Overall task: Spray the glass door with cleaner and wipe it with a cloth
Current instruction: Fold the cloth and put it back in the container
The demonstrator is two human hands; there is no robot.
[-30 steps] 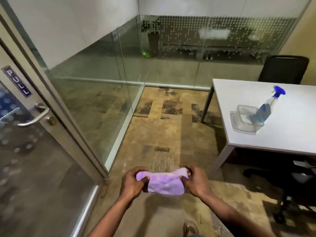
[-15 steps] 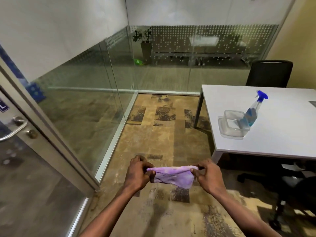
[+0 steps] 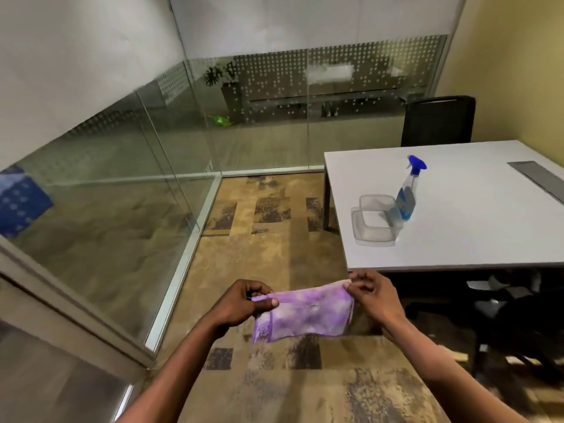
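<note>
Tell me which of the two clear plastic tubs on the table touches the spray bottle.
The farther, smaller tub, right beside the spray bottle at its base. The larger tub sits nearer the table edge, in front of it.

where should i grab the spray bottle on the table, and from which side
Grip the spray bottle by the narrow neck just under its blue trigger head, coming from the right or above. It stands upright, and the clear container sits close against its left side, so that side looks crowded for fingers.
</note>
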